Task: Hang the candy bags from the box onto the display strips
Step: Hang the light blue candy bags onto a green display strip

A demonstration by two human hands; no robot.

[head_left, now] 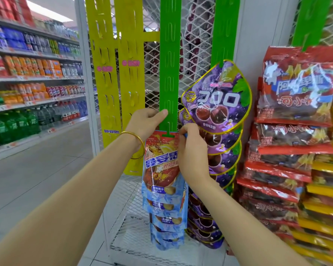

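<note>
Both forearms reach up-frame: my left hand pinches the vertical green strip directly above the candy bag, whose top corner my right hand grips.

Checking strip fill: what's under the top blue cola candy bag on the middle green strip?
Below the top blue bag hang more of the same bags, overlapping down the green strip. Only their lower edges show; the strip's lower part and hooks are covered.

Glossy plastic candy bags catch the shop light — red-and-blue film, smooth and crinkled — on a matt green plastic display strip. Behind, white-painted metal mesh; at right, shiny purple foil-edged pouches. A polished gold-coloured metal bangle gleams.
</note>
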